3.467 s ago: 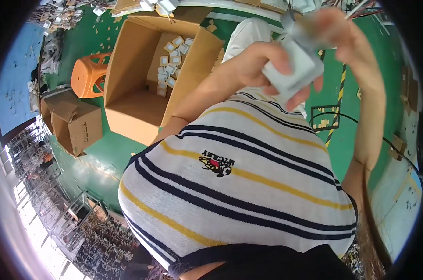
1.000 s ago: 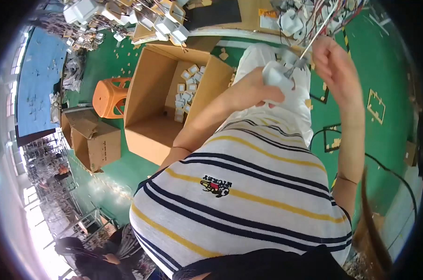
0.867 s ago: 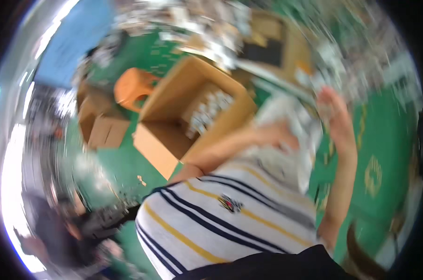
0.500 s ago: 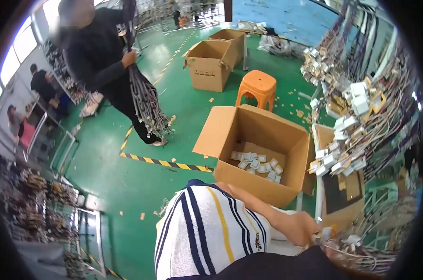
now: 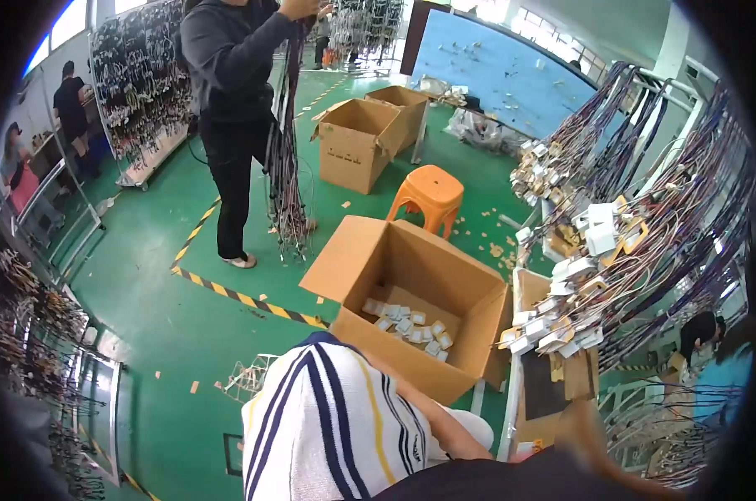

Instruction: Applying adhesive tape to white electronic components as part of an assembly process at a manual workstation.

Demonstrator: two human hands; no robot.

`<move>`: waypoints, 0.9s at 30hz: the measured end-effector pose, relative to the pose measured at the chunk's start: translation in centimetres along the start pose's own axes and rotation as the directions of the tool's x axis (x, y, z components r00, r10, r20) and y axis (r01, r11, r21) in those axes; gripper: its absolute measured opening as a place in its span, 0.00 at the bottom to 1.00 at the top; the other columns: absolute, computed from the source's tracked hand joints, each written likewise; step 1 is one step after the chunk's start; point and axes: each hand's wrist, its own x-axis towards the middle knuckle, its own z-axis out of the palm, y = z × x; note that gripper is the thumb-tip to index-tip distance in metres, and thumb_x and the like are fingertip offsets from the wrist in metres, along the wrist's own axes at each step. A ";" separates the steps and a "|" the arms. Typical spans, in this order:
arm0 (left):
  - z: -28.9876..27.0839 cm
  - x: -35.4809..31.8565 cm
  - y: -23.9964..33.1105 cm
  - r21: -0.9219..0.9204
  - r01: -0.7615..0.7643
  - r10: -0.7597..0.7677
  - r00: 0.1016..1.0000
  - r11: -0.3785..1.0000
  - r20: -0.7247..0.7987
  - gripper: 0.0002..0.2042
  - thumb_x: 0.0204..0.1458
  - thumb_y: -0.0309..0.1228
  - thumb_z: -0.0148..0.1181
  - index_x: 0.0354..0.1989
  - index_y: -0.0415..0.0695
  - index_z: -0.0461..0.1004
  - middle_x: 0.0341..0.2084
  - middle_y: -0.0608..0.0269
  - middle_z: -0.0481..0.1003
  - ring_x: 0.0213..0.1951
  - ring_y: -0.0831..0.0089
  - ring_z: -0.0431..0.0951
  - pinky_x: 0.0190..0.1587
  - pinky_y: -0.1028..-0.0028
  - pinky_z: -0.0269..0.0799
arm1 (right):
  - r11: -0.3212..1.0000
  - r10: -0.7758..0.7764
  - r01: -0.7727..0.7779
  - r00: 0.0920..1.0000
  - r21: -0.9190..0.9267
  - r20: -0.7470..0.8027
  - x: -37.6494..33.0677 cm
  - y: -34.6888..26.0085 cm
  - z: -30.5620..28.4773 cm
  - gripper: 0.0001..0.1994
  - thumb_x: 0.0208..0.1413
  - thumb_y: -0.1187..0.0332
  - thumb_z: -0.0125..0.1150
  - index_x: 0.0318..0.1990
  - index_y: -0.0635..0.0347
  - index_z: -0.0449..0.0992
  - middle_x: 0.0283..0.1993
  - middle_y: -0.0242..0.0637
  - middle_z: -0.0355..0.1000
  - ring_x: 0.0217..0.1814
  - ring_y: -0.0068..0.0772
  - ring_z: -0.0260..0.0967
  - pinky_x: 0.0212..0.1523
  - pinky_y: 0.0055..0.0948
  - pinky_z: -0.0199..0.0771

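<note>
My left forearm (image 5: 449,430) comes out of a white sleeve (image 5: 328,417) with navy and yellow stripes and reaches toward the right. Dark fabric (image 5: 495,480) along the lower edge covers most of my left hand, so its fingers are hidden. My right hand (image 5: 585,430) is a brown blur at the lower right, and its fingers cannot be made out. Close by hang bundled cables (image 5: 628,275) with white and yellow connector housings (image 5: 574,271) at their ends. An open cardboard box (image 5: 419,367) stands in front of me, with several white and yellowish pieces (image 5: 411,326) inside.
An orange stool (image 5: 430,194) stands behind the box. Two more cardboard boxes (image 5: 353,159) are farther back. At left, a person in dark clothes (image 5: 240,108) handles a long cable bundle (image 5: 288,184). Yellow-black tape (image 5: 252,302) marks the green floor. Cable racks stand on both sides.
My view has shifted, so the box sits lower and farther left. My left hand, earlier visible at a connector, is now mostly covered. The other person's hands are raised higher on the cable bundle.
</note>
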 end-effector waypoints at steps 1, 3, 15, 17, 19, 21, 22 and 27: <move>-0.2 0.4 0.0 0.001 -0.010 0.010 1.000 1.000 0.000 0.24 0.34 0.38 0.63 0.40 0.40 0.66 0.22 0.50 0.73 0.29 0.48 0.75 0.30 0.56 0.70 | 1.000 -0.001 0.001 1.000 0.011 0.026 0.5 -0.3 0.3 0.21 0.57 0.62 0.50 0.56 0.62 0.63 0.56 0.47 0.63 0.58 0.40 0.60 0.58 0.38 0.59; -0.5 1.1 -0.1 0.001 -0.026 0.026 1.000 1.000 -0.001 0.23 0.34 0.38 0.63 0.40 0.40 0.66 0.23 0.50 0.73 0.29 0.48 0.75 0.30 0.56 0.69 | 0.999 -0.002 0.000 0.997 0.035 0.081 1.4 -0.9 1.0 0.21 0.57 0.63 0.49 0.56 0.63 0.63 0.56 0.47 0.63 0.58 0.41 0.61 0.58 0.38 0.59; -0.9 -5.7 3.0 -0.091 -0.121 0.133 0.982 0.988 0.134 0.22 0.36 0.42 0.63 0.37 0.42 0.67 0.24 0.52 0.73 0.30 0.48 0.75 0.30 0.56 0.68 | 0.960 0.015 -0.095 0.958 0.264 0.287 9.8 -4.2 8.1 0.18 0.58 0.68 0.44 0.54 0.65 0.64 0.56 0.49 0.64 0.58 0.43 0.62 0.57 0.39 0.61; -0.9 -5.5 3.1 -0.112 -0.130 0.146 0.978 0.985 0.150 0.22 0.37 0.43 0.63 0.37 0.42 0.67 0.24 0.52 0.73 0.30 0.49 0.74 0.30 0.56 0.68 | 0.945 0.013 -0.119 0.945 0.304 0.328 12.3 -4.9 9.1 0.18 0.58 0.68 0.44 0.54 0.66 0.64 0.55 0.49 0.64 0.58 0.44 0.62 0.57 0.39 0.62; -1.1 -5.4 3.4 -0.134 -0.128 0.148 0.976 0.983 0.158 0.22 0.37 0.43 0.63 0.37 0.42 0.67 0.25 0.52 0.73 0.30 0.49 0.74 0.30 0.57 0.68 | 0.927 0.005 -0.146 0.926 0.345 0.378 14.7 -5.4 10.4 0.17 0.58 0.69 0.43 0.54 0.66 0.64 0.55 0.50 0.65 0.58 0.44 0.62 0.57 0.39 0.62; -1.4 -5.5 3.8 -0.155 -0.116 0.141 0.977 0.981 0.158 0.22 0.37 0.44 0.63 0.36 0.42 0.67 0.25 0.53 0.73 0.30 0.49 0.74 0.30 0.57 0.68 | 0.905 -0.011 -0.178 0.899 0.387 0.438 17.8 -7.4 11.6 0.17 0.58 0.70 0.42 0.53 0.67 0.65 0.55 0.50 0.65 0.58 0.45 0.62 0.57 0.40 0.62; -1.6 -5.5 3.9 -0.164 -0.112 0.138 0.978 0.980 0.157 0.22 0.37 0.44 0.63 0.36 0.43 0.67 0.25 0.53 0.73 0.30 0.49 0.74 0.30 0.57 0.68 | 0.903 -0.011 -0.183 0.894 0.389 0.447 18.1 -5.8 13.0 0.17 0.58 0.70 0.42 0.53 0.67 0.65 0.55 0.50 0.65 0.58 0.45 0.62 0.57 0.40 0.62; -2.0 -5.7 5.0 -0.005 -0.070 0.069 0.974 0.998 0.215 0.23 0.37 0.43 0.63 0.39 0.43 0.66 0.28 0.53 0.73 0.32 0.48 0.74 0.33 0.56 0.68 | 0.771 -0.026 -0.303 0.863 0.560 0.504 21.7 -5.9 20.8 0.20 0.60 0.60 0.42 0.53 0.66 0.66 0.53 0.46 0.66 0.55 0.41 0.62 0.55 0.36 0.62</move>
